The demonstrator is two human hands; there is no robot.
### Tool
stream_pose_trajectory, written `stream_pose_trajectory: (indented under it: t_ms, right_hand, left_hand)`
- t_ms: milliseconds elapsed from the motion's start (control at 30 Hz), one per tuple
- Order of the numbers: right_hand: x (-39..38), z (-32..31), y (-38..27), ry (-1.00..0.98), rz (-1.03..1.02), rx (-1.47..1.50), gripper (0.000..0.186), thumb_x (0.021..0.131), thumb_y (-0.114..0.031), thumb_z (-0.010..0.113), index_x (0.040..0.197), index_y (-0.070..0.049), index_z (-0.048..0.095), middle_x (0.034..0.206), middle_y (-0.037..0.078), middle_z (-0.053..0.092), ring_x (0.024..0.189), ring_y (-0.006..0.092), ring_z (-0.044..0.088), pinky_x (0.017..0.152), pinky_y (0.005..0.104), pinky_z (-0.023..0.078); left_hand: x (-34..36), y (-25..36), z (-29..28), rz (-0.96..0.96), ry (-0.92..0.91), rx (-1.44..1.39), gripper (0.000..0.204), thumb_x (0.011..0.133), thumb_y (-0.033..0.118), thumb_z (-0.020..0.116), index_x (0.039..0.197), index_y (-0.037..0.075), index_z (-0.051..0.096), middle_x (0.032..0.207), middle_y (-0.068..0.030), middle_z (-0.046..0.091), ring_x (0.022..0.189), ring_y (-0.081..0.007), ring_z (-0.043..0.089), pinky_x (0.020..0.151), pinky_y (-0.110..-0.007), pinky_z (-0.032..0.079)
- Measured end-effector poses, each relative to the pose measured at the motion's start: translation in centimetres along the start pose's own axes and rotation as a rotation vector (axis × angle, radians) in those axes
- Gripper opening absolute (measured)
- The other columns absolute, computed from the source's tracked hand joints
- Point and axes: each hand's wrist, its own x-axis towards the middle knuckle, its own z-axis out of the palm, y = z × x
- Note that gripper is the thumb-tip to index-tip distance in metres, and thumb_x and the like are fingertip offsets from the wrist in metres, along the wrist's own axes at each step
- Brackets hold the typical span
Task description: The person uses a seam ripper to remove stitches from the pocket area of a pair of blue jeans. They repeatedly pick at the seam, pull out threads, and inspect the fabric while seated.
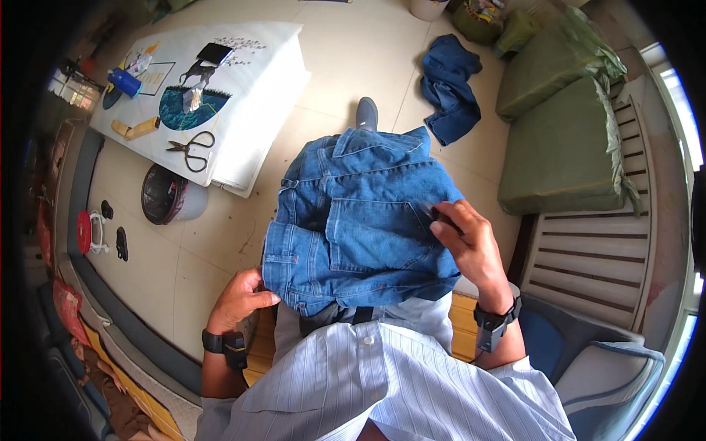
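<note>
Blue jeans (379,231) lie spread across my lap, with a back pocket facing up and the waistband toward the left. My left hand (241,298) pinches the waistband's near corner between thumb and fingers. Over the pocket's right edge, my right hand (474,242) is closed around a small dark tool (444,218). Its kind cannot be made out, as the fingers cover most of it. The far part of the jeans is folded and bunched near my shoe (367,114).
A cloth-covered table (272,73) at the far left bears black-handled scissors (193,151) and a blue bottle (124,83). Below it stands a waste bin (193,202). More denim (450,84) lies on the floor. Green wrapped cushions (562,169) rest on a slatted bench (588,253) at right.
</note>
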Motion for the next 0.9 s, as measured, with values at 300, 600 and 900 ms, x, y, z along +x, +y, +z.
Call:
stream_pose_trajectory:
  t_ms: [300,600,900]
  right_hand:
    - [1.6,2.1,-1.0,-0.051,0.006,-0.273,0.022,0.092,-0.011,0.074,0.109,0.001,0.067,0.100,0.022,0.063,0.091,0.0443,0.067,0.078,0.0480,0.053]
    - [1.3,2.6,-1.1,-0.023,0.013,-0.309,0.019,0.092,-0.009,0.074,0.107,0.000,0.067,0.098,0.022,0.063,0.088,0.0443,0.067,0.075,0.0484,0.053]
    - [1.1,3.4,-0.9,0.028,-0.064,-0.379,0.015,0.092,-0.009,0.073,0.103,0.000,0.065,0.096,0.021,0.061,0.079,0.0451,0.067,0.069,0.0499,0.055]
  left_hand:
    - [1.3,-2.1,-0.3,-0.008,0.030,0.019,0.045,0.085,0.003,0.068,0.130,-0.001,0.068,0.118,-0.0010,0.072,0.104,-0.0114,0.064,0.095,-0.029,0.049]
    - [1.5,-1.7,0.4,0.005,0.062,-0.051,0.050,0.085,0.004,0.066,0.134,-0.002,0.065,0.123,-0.0037,0.071,0.111,-0.0142,0.064,0.102,-0.032,0.046]
    - [1.5,-2.0,0.7,0.034,0.098,-0.059,0.046,0.085,0.004,0.065,0.130,-0.002,0.068,0.119,-0.0040,0.073,0.109,-0.0143,0.065,0.101,-0.032,0.047]
